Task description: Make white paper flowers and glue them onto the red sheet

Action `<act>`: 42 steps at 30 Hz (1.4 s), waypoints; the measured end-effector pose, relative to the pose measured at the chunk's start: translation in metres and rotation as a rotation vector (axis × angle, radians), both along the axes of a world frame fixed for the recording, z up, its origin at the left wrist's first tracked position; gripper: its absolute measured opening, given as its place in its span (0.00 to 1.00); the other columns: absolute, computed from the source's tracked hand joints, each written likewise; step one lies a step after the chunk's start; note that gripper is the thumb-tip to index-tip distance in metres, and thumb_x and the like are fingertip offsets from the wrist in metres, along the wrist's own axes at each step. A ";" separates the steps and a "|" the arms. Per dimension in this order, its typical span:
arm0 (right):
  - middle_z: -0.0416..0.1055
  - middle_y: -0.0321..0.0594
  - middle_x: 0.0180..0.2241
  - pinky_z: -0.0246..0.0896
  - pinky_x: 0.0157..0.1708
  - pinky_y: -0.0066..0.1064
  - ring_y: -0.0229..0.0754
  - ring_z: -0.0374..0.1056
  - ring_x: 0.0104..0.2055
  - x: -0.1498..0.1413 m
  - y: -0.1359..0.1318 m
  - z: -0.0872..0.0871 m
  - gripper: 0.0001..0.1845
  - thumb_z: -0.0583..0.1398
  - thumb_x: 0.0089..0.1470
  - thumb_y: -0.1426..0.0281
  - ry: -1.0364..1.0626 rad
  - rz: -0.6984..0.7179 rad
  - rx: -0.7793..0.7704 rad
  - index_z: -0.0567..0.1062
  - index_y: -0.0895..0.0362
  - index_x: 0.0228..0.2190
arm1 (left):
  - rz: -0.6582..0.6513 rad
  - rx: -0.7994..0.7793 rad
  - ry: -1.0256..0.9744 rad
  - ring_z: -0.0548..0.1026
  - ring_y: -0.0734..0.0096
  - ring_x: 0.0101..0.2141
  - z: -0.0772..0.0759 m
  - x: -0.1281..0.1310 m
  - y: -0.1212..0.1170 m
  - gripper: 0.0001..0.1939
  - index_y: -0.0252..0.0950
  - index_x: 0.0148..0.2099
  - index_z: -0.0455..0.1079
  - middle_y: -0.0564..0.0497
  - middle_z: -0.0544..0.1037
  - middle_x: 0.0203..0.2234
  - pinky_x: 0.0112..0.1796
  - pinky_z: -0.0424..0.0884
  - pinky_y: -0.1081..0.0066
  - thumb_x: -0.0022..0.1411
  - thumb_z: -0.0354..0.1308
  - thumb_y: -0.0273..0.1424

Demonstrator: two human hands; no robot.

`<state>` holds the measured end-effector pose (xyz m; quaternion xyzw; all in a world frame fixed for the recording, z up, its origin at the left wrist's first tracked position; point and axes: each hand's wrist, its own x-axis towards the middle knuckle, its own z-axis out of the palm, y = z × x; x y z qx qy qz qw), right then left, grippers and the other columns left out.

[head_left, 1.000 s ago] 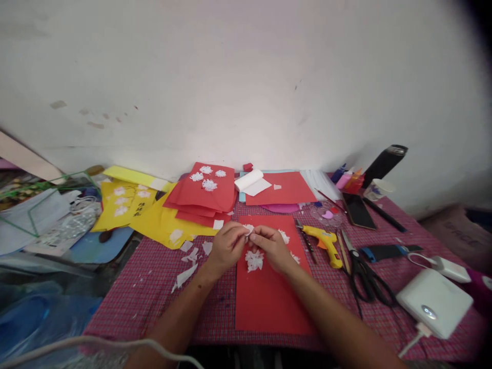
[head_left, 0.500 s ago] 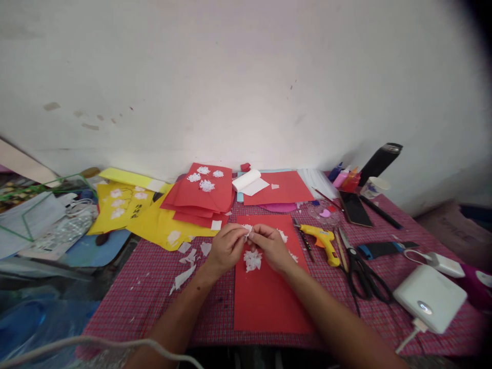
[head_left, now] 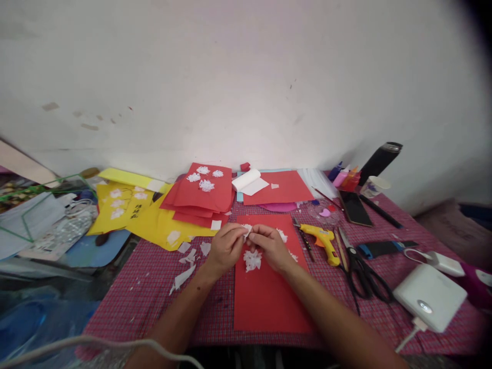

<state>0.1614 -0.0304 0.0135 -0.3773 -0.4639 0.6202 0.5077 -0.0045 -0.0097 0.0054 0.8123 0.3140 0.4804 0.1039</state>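
Observation:
Over a red paper sheet [head_left: 269,302], my left hand [head_left: 226,248] and my right hand [head_left: 269,247] meet with fingertips pinched together. Between them is a small crumpled white paper piece [head_left: 246,230], partly hidden by the fingers. I cannot tell whether it touches the sheet. Just below the hands lies a white crumpled-paper flower [head_left: 252,261]. More white paper blossoms [head_left: 282,235] show at the sheet's right side, partly behind my right hand.
To the right lie a yellow glue gun [head_left: 323,240], black scissors [head_left: 363,271], a phone [head_left: 355,208] and a white adapter [head_left: 430,297]. White scraps [head_left: 182,278] lie left. Behind are stacked red sheets with flowers [head_left: 203,200], a white paper roll [head_left: 246,180] and yellow sheets [head_left: 154,225].
The fingers shift very slightly around the white paper piece. Everything else stays where it was.

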 end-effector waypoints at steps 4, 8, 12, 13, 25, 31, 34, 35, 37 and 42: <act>0.70 0.35 0.22 0.54 0.22 0.25 0.33 0.62 0.21 -0.001 0.001 -0.003 0.09 0.62 0.50 0.68 -0.021 -0.039 -0.002 0.72 0.58 0.22 | -0.006 0.025 0.028 0.73 0.68 0.42 -0.002 0.001 0.000 0.13 0.38 0.47 0.72 0.46 0.76 0.40 0.45 0.72 0.66 0.62 0.52 0.22; 0.70 0.35 0.22 0.54 0.22 0.25 0.33 0.62 0.21 -0.002 0.001 -0.003 0.09 0.61 0.52 0.68 -0.047 -0.046 0.015 0.72 0.58 0.23 | -0.024 -0.035 -0.010 0.73 0.67 0.42 0.000 0.002 -0.001 0.13 0.38 0.46 0.72 0.46 0.77 0.40 0.45 0.71 0.65 0.62 0.53 0.23; 0.69 0.34 0.22 0.54 0.22 0.25 0.33 0.61 0.21 0.000 0.002 -0.001 0.10 0.61 0.53 0.67 -0.063 -0.067 0.064 0.72 0.58 0.24 | -0.115 -0.303 -0.139 0.74 0.67 0.42 0.010 0.001 -0.004 0.11 0.37 0.46 0.73 0.46 0.77 0.40 0.44 0.70 0.67 0.61 0.54 0.24; 0.69 0.34 0.22 0.54 0.22 0.25 0.33 0.61 0.21 0.000 0.003 -0.001 0.10 0.60 0.54 0.66 -0.074 -0.075 0.075 0.72 0.58 0.24 | -0.133 -0.374 -0.179 0.74 0.67 0.42 0.012 0.000 -0.004 0.11 0.36 0.45 0.73 0.46 0.77 0.40 0.44 0.70 0.67 0.62 0.54 0.25; 0.66 0.33 0.21 0.55 0.24 0.26 0.34 0.59 0.23 0.000 0.000 0.005 0.14 0.61 0.54 0.62 -0.211 -0.090 0.135 0.70 0.58 0.24 | -0.140 -0.611 -0.296 0.73 0.70 0.34 0.011 0.002 0.000 0.04 0.34 0.35 0.73 0.49 0.75 0.31 0.38 0.69 0.70 0.60 0.58 0.29; 0.63 0.32 0.21 0.52 0.24 0.26 0.34 0.57 0.23 0.000 0.002 0.000 0.13 0.60 0.55 0.63 -0.277 -0.144 0.171 0.70 0.58 0.24 | -0.145 -0.622 -0.312 0.73 0.69 0.35 0.011 0.003 -0.001 0.05 0.34 0.36 0.74 0.48 0.76 0.32 0.39 0.69 0.70 0.59 0.59 0.30; 0.62 0.32 0.22 0.52 0.25 0.26 0.34 0.56 0.24 0.000 0.003 -0.002 0.13 0.59 0.55 0.64 -0.324 -0.155 0.212 0.69 0.58 0.24 | -0.144 -0.656 -0.317 0.73 0.69 0.34 0.012 0.003 -0.002 0.07 0.34 0.35 0.74 0.49 0.76 0.31 0.39 0.69 0.71 0.61 0.57 0.32; 0.61 0.32 0.22 0.52 0.25 0.26 0.34 0.55 0.24 0.000 0.003 -0.002 0.13 0.59 0.55 0.64 -0.338 -0.156 0.227 0.68 0.58 0.23 | -0.139 -0.682 -0.319 0.73 0.70 0.34 0.011 0.003 -0.002 0.09 0.34 0.36 0.74 0.49 0.76 0.30 0.38 0.69 0.71 0.62 0.57 0.33; 0.59 0.31 0.22 0.51 0.25 0.26 0.34 0.54 0.24 0.000 0.002 -0.002 0.12 0.59 0.55 0.65 -0.365 -0.159 0.253 0.67 0.57 0.23 | -0.121 -0.735 -0.325 0.73 0.70 0.33 0.010 0.002 -0.001 0.10 0.34 0.37 0.75 0.49 0.77 0.31 0.38 0.69 0.72 0.62 0.57 0.35; 0.57 0.31 0.21 0.50 0.25 0.26 0.34 0.52 0.24 -0.002 0.002 -0.005 0.13 0.58 0.55 0.67 -0.414 -0.154 0.304 0.64 0.57 0.22 | -0.099 -0.794 -0.318 0.73 0.70 0.34 0.005 0.003 0.002 0.10 0.34 0.38 0.75 0.49 0.78 0.32 0.37 0.69 0.72 0.59 0.59 0.35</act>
